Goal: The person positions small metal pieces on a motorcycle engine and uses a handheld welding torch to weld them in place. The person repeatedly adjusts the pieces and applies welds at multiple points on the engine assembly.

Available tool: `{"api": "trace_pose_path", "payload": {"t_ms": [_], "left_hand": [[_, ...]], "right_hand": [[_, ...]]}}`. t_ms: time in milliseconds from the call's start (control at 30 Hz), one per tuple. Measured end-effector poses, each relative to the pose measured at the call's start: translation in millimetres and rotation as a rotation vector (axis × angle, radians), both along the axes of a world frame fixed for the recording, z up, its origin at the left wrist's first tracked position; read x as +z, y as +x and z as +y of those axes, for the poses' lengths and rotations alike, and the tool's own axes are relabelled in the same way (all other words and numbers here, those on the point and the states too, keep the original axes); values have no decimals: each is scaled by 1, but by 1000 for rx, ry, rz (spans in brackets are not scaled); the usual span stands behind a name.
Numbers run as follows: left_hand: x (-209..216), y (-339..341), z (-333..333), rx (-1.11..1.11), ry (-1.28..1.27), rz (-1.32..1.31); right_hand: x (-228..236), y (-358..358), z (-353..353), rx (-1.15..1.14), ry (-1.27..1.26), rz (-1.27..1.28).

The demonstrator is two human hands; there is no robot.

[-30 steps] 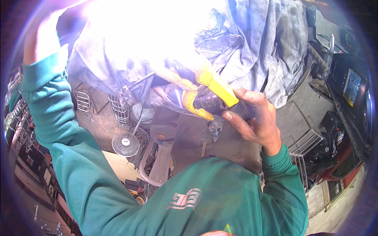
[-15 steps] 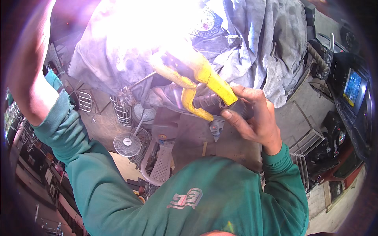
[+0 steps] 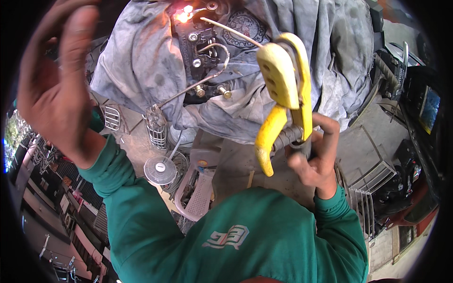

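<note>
A yellow clamp holder is raised in front of a grey cloth, its dark handle gripped by the right hand; that grip is curled around the handle's end. From the holder's upper end a thin pale rod is pointed toward a dark metal part, its tip apart from an orange glowing spot. The left hand is held up at the left, its grip loosely opened and bare; the things behind it are hidden. The metal part is framed by cloth folds and crossed by a bent metal rod, and some cloth is hidden by the holder. Below the cloth, a wire basket, a fan and a plastic chair are crowded together; a wire rack is seen at the right.
</note>
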State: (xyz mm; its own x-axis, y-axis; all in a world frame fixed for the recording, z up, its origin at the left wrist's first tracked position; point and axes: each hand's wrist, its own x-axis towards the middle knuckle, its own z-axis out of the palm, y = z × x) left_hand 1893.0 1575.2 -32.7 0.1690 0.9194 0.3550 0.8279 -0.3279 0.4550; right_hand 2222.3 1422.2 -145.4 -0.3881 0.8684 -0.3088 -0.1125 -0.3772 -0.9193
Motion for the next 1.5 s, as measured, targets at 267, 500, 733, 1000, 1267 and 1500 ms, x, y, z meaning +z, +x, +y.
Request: {"api": "trace_pose_path", "payload": {"t_ms": [267,500,733,1000,1267,1500], "left_hand": [[-25,2,1,-143,-82,545],[-30,24,4,-215,-199,737],[-31,25,-6,-182,-233,808],[-34,23,-6,-162,-274,821],[-36,20,-5,-174,-190,853],[-31,30,-5,-158,-292,872]], "right_hand": [[4,-23,26,-66,-152,-31],[-2,-20,34,-6,-221,-8],[-15,-24,34,-19,-65,-1],[-13,-23,38,-7,-194,27],[-11,-20,40,29,-252,31],[-15,-22,38,-29,-176,68]]}}
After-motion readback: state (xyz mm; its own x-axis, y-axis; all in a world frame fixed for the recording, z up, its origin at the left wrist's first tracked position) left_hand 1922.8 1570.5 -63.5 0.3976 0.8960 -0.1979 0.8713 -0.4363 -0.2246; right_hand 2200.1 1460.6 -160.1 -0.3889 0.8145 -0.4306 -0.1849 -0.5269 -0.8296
